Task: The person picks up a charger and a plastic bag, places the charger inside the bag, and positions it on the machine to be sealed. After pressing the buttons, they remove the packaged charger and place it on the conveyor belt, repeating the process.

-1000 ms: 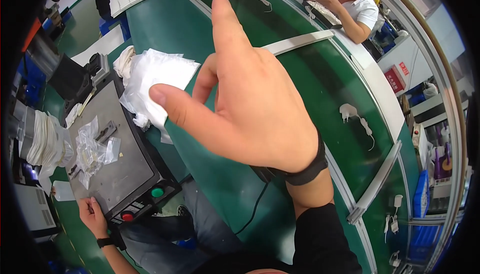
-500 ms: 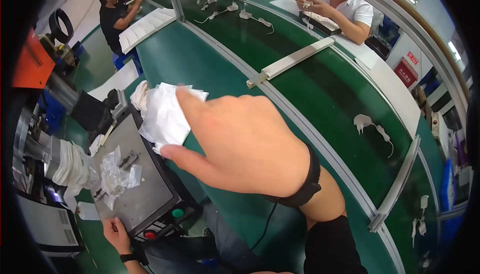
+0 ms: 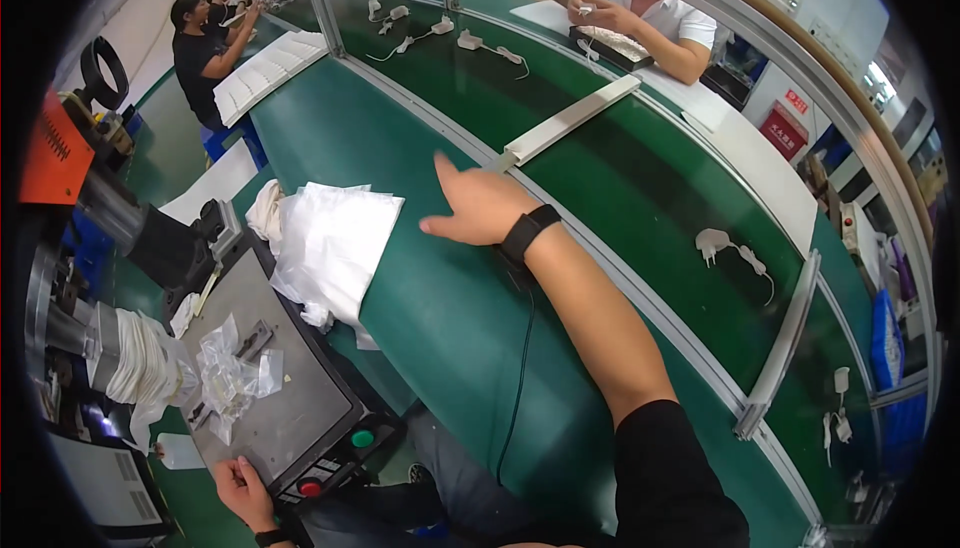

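Note:
My right hand (image 3: 482, 206) hovers over the green bench just right of a stack of clear and white plastic bags (image 3: 335, 248). Its index finger and thumb are stretched apart, and nothing shows in it; the other fingers are partly hidden. A black wrist strap (image 3: 527, 232) with a thin cord is on that wrist. At the lower left, my left hand (image 3: 243, 493) rests its fingers, slightly bent, on the front corner of the machine's grey metal plate (image 3: 310, 388). No object shows in it. Crumpled clear bags (image 3: 240, 373) and small metal parts lie on this plate.
A green button (image 3: 362, 438) and a red button (image 3: 310, 487) sit on the machine's front. Beyond the bench, a green conveyor (image 3: 600, 188) carries white plug adapters (image 3: 714, 244) with cables, crossed by a white bar (image 3: 575, 120). Co-workers sit across the conveyor and at far left.
My right hand has moved away and to the right, off the bag stack, which is now uncovered. My left hand stays at the machine's corner. The whole view has shifted slightly.

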Available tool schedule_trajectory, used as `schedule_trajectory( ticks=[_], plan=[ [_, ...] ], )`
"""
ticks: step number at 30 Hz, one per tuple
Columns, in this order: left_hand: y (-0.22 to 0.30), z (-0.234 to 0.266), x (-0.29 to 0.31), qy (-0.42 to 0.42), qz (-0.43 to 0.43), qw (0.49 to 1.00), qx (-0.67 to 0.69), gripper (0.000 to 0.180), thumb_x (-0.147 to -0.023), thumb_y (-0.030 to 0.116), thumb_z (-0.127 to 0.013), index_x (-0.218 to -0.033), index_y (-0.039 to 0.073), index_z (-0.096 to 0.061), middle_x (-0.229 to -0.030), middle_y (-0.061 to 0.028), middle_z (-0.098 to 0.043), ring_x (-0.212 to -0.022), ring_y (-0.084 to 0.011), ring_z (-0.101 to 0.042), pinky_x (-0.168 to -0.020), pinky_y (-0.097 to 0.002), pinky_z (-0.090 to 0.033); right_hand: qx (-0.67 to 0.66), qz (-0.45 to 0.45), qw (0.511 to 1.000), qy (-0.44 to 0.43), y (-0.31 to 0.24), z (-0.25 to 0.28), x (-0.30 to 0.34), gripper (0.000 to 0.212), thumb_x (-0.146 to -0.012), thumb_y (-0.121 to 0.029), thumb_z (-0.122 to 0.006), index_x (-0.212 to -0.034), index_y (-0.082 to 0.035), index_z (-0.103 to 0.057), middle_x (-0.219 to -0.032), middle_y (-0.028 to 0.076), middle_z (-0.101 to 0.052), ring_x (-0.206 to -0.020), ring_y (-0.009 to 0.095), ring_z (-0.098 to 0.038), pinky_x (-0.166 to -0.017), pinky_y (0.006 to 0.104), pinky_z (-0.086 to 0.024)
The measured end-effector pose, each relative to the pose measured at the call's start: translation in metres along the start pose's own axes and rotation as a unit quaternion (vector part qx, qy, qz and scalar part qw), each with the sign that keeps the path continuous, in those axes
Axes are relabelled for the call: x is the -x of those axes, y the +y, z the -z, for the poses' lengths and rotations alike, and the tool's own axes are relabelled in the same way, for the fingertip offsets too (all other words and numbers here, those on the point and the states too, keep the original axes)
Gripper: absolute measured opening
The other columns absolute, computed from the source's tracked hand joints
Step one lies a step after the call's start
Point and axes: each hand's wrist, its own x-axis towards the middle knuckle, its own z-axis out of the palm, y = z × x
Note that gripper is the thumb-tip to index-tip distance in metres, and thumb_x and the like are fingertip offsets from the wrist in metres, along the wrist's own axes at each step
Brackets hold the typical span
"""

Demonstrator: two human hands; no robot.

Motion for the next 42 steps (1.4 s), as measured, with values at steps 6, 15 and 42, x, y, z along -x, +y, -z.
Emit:
schedule_trajectory(
  ticks=[6,15,42],
  plan=[
    [0.023,-0.008,0.002,0.003,-0.008,1.0,-0.018,0.023,-0.093,0.009,-0.064,-0.077,0.002,-0.049,-0.067,-0.0028,-0.041,-0.059,-0.0135,-0.039,-0.053,-0.0291,-0.033,-0.037,0.213,0.94,0.263,-0.041,0.074,0.032,0.051,-0.088,-0.03,-0.073,-0.124,0.003,-0.058,-0.097,0.018,-0.07,-0.084,0.033,-0.068,-0.074,0.0411,-0.054],
    [0.029,-0.007,0.013,-0.004,-0.033,0.999,-0.003,0.022,-0.093,0.01,-0.065,-0.078,0.001,-0.052,-0.069,-0.0071,-0.047,-0.06,-0.0187,-0.044,-0.056,-0.032,-0.036,0.202,-0.454,0.865,0.07,0.259,0.134,0.228,0.079,-0.086,-0.067,-0.057,-0.139,-0.008,-0.055,-0.117,0.026,-0.068,-0.115,0.041,-0.063,-0.095,0.0467,-0.05],
    [0.05,0.001,0.049,0.07,-0.068,0.989,0.113,0.022,-0.08,0.016,-0.072,-0.072,0.006,-0.054,-0.069,-0.0084,-0.052,-0.066,-0.0317,-0.054,-0.06,-0.0432,-0.042,-0.404,0.05,0.876,-0.26,-0.209,0.001,0.144,0.052,-0.087,-0.03,-0.076,-0.125,-0.006,-0.05,-0.094,0.002,-0.057,-0.073,0.008,-0.051,-0.052,0.0214,-0.04]
  ],
)
